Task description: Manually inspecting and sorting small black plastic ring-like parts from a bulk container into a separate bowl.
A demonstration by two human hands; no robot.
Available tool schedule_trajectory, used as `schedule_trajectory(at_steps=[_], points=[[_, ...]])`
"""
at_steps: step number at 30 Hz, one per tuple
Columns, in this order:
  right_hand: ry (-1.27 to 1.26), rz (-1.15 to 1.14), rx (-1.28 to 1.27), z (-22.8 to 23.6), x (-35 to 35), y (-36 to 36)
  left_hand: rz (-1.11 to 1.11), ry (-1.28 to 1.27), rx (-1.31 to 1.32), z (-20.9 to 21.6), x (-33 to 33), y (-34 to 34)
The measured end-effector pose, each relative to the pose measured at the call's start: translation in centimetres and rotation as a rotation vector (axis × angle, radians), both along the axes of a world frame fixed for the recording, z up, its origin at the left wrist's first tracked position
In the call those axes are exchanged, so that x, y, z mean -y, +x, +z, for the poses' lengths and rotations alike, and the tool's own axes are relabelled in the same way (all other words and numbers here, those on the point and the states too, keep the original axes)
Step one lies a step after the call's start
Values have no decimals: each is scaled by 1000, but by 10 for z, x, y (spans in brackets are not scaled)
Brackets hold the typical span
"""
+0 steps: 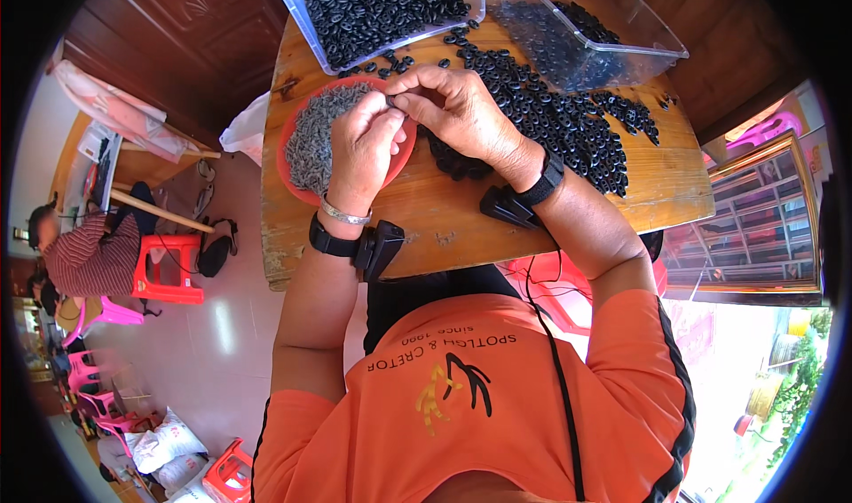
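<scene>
My left hand (364,144) and my right hand (466,113) meet fingertip to fingertip above the right rim of a red bowl (286,173). Both are closed in a pinch, with a small dark piece (390,101) just showing between the fingertips. Its exact kind is hidden by the fingers. Small grey pieces (311,139) fill the bowl, beside my left hand. Under and beyond my right hand, many small black oval pieces with openings (568,135) lie spread over the wooden table (435,237).
A translucent bin (311,33) of black oval pieces stands at the back, and a transparent bin (621,59) with more lies right of it. On the left a person in a striped top (98,259) sits by a red stool (169,268). White sacks (164,441) lie at lower left.
</scene>
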State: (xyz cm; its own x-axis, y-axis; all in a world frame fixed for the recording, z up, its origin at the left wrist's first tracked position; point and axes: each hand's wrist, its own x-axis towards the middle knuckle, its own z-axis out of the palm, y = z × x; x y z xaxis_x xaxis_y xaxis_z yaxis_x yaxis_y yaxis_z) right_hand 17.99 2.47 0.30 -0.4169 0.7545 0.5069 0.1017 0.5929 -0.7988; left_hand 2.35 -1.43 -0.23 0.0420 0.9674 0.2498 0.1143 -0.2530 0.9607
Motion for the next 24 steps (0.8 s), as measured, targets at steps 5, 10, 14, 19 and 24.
schedule_trajectory(at_steps=[5, 10, 14, 19, 24], points=[[-7, -4, 12, 3, 3, 0, 1, 29, -29, -1, 0, 0], [13, -4, 8, 3, 3, 0, 0, 39, -33, 0, 1, 0], [33, -14, 15, 3, 2, 1, 7, 43, -54, 0, 1, 0], [38, -11, 41, 2, 1, 1, 1, 51, -64, -2, 0, 0], [57, -20, 59, 2, 0, 1, 4, 51, -84, -4, 0, 0]])
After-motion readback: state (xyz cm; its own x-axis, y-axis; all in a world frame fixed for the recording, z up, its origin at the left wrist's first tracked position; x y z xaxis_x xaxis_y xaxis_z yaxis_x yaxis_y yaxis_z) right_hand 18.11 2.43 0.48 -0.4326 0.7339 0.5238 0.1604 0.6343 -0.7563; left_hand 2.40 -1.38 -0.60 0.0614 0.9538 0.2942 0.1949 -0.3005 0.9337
